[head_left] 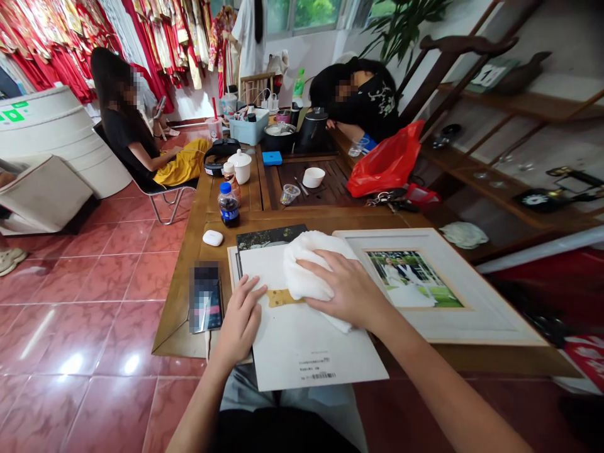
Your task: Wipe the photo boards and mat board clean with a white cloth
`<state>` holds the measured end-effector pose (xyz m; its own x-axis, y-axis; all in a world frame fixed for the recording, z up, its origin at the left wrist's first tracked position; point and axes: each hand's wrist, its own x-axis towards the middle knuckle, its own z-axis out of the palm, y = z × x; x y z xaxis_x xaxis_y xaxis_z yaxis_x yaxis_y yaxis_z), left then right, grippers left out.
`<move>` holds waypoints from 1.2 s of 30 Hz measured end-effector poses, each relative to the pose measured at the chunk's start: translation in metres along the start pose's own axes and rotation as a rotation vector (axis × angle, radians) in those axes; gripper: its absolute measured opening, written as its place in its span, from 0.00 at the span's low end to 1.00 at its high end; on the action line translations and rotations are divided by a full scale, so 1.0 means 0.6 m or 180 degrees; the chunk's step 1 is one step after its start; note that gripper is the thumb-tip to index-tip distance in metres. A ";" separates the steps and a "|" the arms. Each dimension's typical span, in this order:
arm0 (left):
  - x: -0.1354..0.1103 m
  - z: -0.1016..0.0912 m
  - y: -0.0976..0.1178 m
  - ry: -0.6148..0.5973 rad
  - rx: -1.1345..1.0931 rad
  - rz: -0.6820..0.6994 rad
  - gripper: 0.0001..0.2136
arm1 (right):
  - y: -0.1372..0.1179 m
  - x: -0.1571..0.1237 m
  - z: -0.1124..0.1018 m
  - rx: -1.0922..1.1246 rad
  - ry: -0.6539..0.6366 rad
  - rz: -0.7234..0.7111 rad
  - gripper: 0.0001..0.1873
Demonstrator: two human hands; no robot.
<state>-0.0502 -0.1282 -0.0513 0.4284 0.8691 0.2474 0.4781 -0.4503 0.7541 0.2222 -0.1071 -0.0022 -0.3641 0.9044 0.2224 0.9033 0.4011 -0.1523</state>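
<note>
My right hand lies palm down on a folded white cloth, fingers curled over it, pressing it onto a white sheet-like board with a small gold strip. My left hand rests flat on the board's left side, fingers spread, holding it steady. The board overhangs the wooden table's near edge. To the right lies a white framed wedding photo. A dark booklet pokes out from under the board.
A phone lies left of the board, with a white earbud case and a dark drink bottle beyond. Farther back are cups, a kettle, a tea tray and a red plastic bag. Two people sit at the far end.
</note>
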 end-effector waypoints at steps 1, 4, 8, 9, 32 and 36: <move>0.000 0.000 -0.001 0.0003 0.0000 0.0001 0.19 | 0.001 -0.002 0.000 0.0003 0.0005 -0.0036 0.34; -0.001 0.002 -0.002 0.0022 -0.0011 0.0020 0.19 | -0.006 -0.011 0.002 -0.0060 0.0021 -0.0235 0.33; -0.001 0.003 -0.002 0.0036 -0.0042 0.0020 0.19 | -0.019 -0.030 0.003 -0.0094 0.0081 -0.0430 0.35; 0.000 0.003 -0.001 0.0030 -0.0049 0.0012 0.19 | -0.021 -0.035 0.002 -0.0069 0.0104 -0.0465 0.36; 0.002 0.003 0.003 0.0074 -0.0101 0.0001 0.19 | -0.101 -0.169 -0.021 0.0096 0.0407 -0.0738 0.37; 0.004 0.003 0.000 0.0090 -0.0102 0.0016 0.18 | -0.134 -0.149 -0.014 0.0130 0.0286 -0.0764 0.41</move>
<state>-0.0479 -0.1267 -0.0517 0.4088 0.8724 0.2679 0.4510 -0.4483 0.7718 0.1842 -0.2214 -0.0021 -0.5438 0.7667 0.3413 0.7828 0.6099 -0.1230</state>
